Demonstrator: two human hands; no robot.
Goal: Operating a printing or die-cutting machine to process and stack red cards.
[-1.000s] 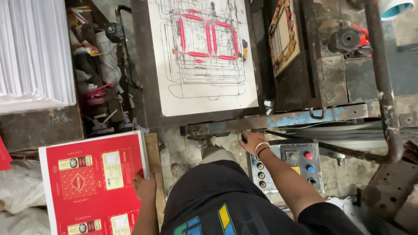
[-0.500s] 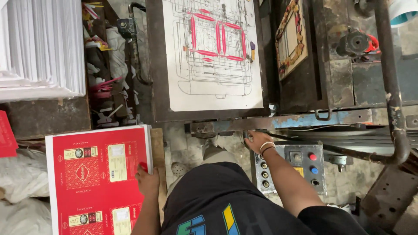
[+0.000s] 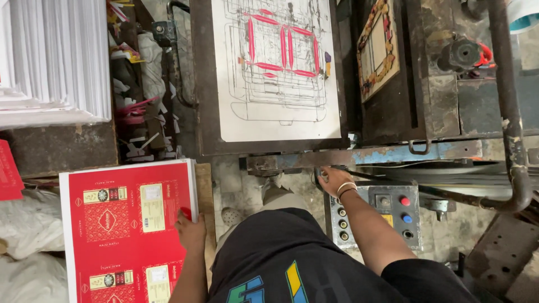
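Two hands apart, left hand [image 3: 191, 233] on red printed sheets [image 3: 126, 224], right hand [image 3: 332, 179] at machine bar [image 3: 359, 157]

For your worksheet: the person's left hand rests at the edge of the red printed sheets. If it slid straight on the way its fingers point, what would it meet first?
The left hand points up the picture across the top red printed sheet of the stack. It would cross that sheet's corner first, then probably reach the wooden strip beside it; depth is unclear.

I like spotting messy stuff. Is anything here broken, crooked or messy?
Yes. Paper scraps lie jumbled in the gap beside the machine, and its blue bar is worn and rusty. The red printed sheets under the left hand lie neatly stacked. The right hand grips a lever.
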